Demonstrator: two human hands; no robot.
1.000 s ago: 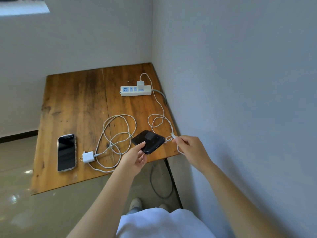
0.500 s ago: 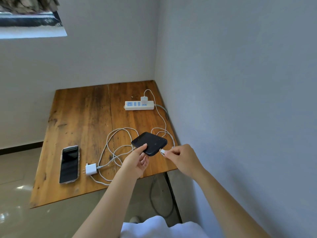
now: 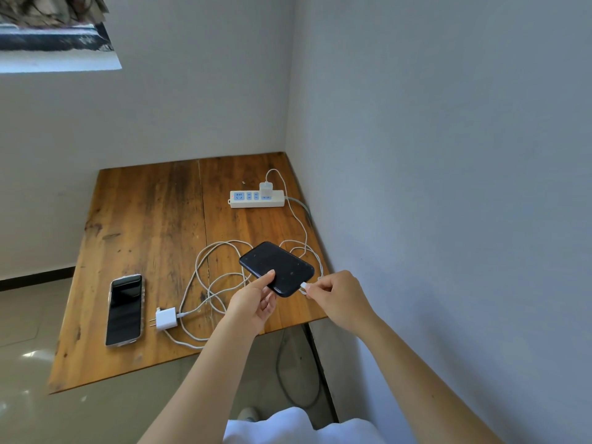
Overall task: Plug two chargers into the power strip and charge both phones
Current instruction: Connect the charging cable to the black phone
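Observation:
My left hand (image 3: 256, 299) holds a black phone (image 3: 276, 267) by its near edge, lifted a little above the wooden table (image 3: 144, 225). My right hand (image 3: 336, 296) pinches a white cable plug (image 3: 303, 287) right at the phone's near end; whether it is seated I cannot tell. That cable runs back to a white charger (image 3: 266, 188) plugged into the white power strip (image 3: 256, 199) at the far right. A second white charger (image 3: 166, 318) lies loose on the table with its cable (image 3: 211, 277) coiled. A second phone (image 3: 124, 309) lies face up at the near left.
Grey walls close the table in at the back and right. The power strip's grey cord (image 3: 288, 373) hangs off the near right edge to the tiled floor (image 3: 19, 341). A window sill (image 3: 57, 62) shows at the upper left.
My right hand brought the cable plug from beside the phone up to its near end. My left hand raised the phone slightly. The camera tilted upward.

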